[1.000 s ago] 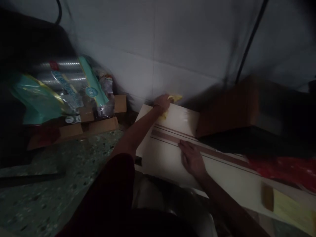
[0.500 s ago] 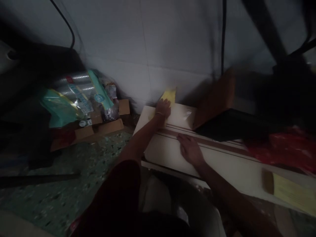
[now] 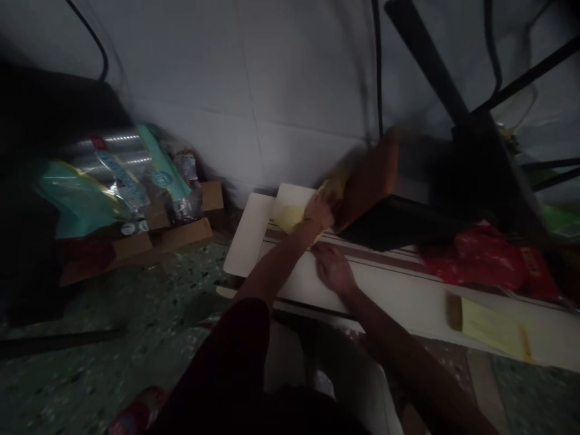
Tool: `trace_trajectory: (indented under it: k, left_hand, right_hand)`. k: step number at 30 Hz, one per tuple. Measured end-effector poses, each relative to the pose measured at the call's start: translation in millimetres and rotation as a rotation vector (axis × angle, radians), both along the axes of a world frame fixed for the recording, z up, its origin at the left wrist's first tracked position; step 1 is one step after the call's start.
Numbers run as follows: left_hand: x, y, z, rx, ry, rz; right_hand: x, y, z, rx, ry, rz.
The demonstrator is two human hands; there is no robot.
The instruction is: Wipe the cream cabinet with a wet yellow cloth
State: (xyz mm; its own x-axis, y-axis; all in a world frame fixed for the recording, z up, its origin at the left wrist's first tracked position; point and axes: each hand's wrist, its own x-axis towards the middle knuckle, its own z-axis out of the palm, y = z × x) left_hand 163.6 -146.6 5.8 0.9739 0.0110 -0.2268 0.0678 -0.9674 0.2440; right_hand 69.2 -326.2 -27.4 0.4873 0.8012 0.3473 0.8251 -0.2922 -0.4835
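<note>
A long white board with brown stripes (image 3: 399, 302) lies on the floor by the tiled wall. My left hand (image 3: 319, 211) is closed on a yellow cloth (image 3: 292, 216) and presses it on the board's far end, next to a brown box (image 3: 369, 181). My right hand (image 3: 333, 270) lies flat on the board just in front of it, fingers spread.
An open cardboard box (image 3: 136, 235) with teal and silver packets stands at the left on the speckled green floor (image 3: 113, 338). A black item (image 3: 399, 223), red bags (image 3: 475, 260) and a yellow pad (image 3: 492, 329) rest on or near the board. Cables hang down the wall.
My left hand has moved the yellow cloth from the board's far left corner rightward to the brown box. The right hand has stayed flat on the board. The view has swung right.
</note>
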Motion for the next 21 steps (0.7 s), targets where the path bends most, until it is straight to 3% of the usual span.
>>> trace_trajectory:
  k: [6, 11, 13, 15, 18, 21]
  left_hand:
    - [-77.9, -16.2, 22.9, -0.037, -0.019, -0.143]
    - [-165.7, -26.9, 46.7, -0.123, 0.016, -0.290]
    - [-204.3, -33.4, 50.5, -0.132, -0.012, -0.376]
    - [-234.4, -34.9, 51.0, -0.145, -0.047, -0.438]
    - [-242.4, -23.2, 47.9, -0.128, -0.050, -0.335]
    - [-201.6, 2.9, 41.0, -0.047, -0.031, -0.055]
  right_hand:
    - [-0.7, -8.4, -1.7, -0.012, -0.061, -0.002]
    - [-21.3, -26.9, 37.5, 0.035, -0.068, 0.317]
    - [-34.9, -46.3, 54.8, 0.083, -0.066, 0.268]
    - [-47.0, -71.1, 64.9, 0.119, -0.051, 0.098]
    - [-56.3, -104.5, 66.2, 0.123, -0.005, -0.063]
    - [-53.5, -114.7, 60.4, 0.095, 0.019, -0.062]
